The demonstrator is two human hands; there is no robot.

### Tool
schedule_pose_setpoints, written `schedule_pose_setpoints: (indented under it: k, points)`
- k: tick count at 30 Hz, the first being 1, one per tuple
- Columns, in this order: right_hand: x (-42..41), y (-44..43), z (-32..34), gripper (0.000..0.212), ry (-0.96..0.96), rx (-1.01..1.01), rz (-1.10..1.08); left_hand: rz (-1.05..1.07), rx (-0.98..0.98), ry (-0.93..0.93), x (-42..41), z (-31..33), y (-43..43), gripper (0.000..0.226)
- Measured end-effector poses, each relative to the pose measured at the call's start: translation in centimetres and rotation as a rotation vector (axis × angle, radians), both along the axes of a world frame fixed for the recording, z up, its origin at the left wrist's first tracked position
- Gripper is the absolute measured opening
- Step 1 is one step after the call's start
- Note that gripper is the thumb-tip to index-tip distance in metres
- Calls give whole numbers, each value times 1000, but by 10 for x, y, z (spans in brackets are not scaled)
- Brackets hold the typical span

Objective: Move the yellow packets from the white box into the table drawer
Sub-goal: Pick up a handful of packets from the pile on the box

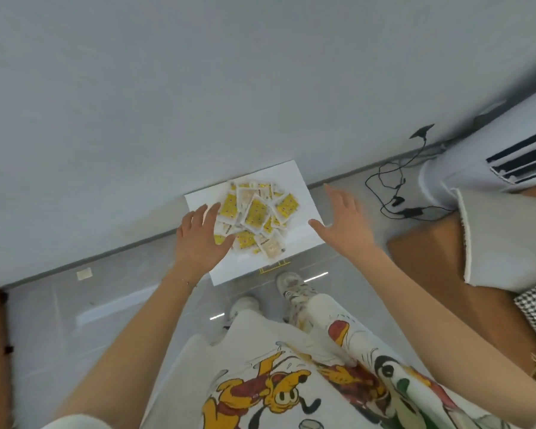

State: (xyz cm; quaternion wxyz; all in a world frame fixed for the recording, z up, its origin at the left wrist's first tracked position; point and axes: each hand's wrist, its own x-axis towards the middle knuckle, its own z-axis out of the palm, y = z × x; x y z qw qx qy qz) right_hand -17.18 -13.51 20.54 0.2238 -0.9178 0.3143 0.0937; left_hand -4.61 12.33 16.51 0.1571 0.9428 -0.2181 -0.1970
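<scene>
While the left hand and right hand are held open, empty, at eight and three o'clock of the box, packets could be spilled by a tilted lift.

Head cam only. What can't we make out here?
- Table drawer: not in the head view, outside the frame.
- Yellow packets: the count is unclear. They overlap in a pile, and the left hand covers the left part of the white box.
- Packet print: too small and blurred to read.
- Contact: a single view from above does not show whether the left hand or the right hand touches anything.
</scene>
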Motion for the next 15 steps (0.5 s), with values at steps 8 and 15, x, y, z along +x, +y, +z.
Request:
schedule_pose_setpoints:
  k: [8, 15]
  points:
    - [42, -35, -72, 79, 129, 150, 34, 306, -101, 172, 3, -66, -16, 75]
    - [66, -59, -234, 83, 319, 371, -256, 550, -247, 413, 15, -198, -72, 81]
